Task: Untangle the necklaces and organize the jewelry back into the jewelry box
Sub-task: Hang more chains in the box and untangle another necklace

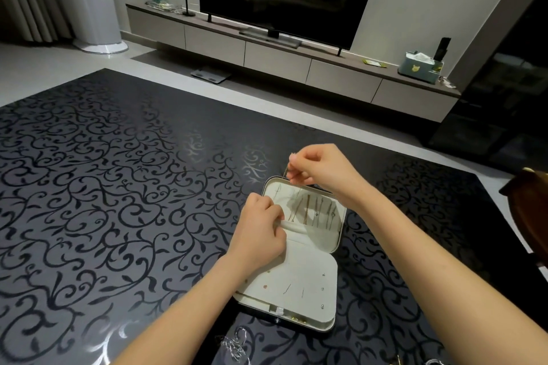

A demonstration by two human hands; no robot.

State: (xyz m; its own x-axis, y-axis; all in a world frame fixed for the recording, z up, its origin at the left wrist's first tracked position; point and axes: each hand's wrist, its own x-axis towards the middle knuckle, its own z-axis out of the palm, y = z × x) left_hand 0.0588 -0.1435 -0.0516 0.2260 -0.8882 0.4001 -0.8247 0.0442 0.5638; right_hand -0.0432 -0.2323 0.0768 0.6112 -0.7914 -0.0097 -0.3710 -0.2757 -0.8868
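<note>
Right hand (321, 170) pinches necklace (286, 171) hanging vertically, left hand (261, 231) grips jewelry box (308, 267)

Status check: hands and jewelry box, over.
Right hand pinches gold chain above open jewelry box. Left hand grips lid pocket. Tangled silver chain lies on mat.

- The left forearm (184, 305) is bare and rises from the lower edge, slanting up and right.
- The left hand (261, 231) lies knuckles up, fingers curled under, pinching a fabric pocket edge (299, 226).
- The right forearm (430, 246) reaches in from the lower right, angled up and left.
- The right hand (321, 167) is held farther forward, wrist bent down, thumb and fingertips pinching a thin gold chain (285, 172).
- The two hands are apart.
</note>
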